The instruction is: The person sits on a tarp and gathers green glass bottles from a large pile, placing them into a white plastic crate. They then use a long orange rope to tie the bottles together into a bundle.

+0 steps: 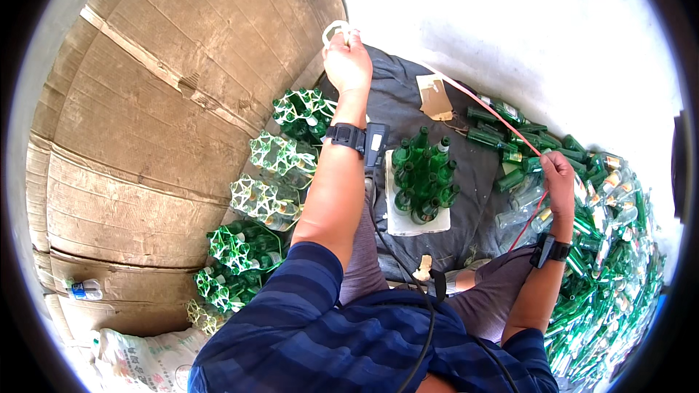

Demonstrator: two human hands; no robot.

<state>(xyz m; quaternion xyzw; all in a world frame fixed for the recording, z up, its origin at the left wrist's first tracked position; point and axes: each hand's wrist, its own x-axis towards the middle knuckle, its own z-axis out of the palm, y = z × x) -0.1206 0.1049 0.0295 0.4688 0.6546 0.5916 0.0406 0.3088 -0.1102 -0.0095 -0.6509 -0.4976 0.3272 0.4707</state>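
Observation:
My left hand [348, 63] reaches far forward, closed on a loop of pale plastic string [334, 27]. On the right, the fingers of my right hand [558, 174] pinch a pink-red cord [486, 106]. One end of that cord runs up and left until it fades against the bright wall; the other drops towards my knee. Whether it joins the pale string, I cannot tell. Between my arms, a tight upright cluster of green glass bottles [423, 174] stands on a white board [396, 224]. Neither hand touches those bottles.
Bottle bundles netted at the necks with pale string [265, 196] line the left, beside tall cardboard [147, 87]. A large heap of loose bottles [606, 262] lies at right. A cardboard piece [434, 95] rests on dark sheeting [393, 79]. A black cable [393, 248] crosses my lap.

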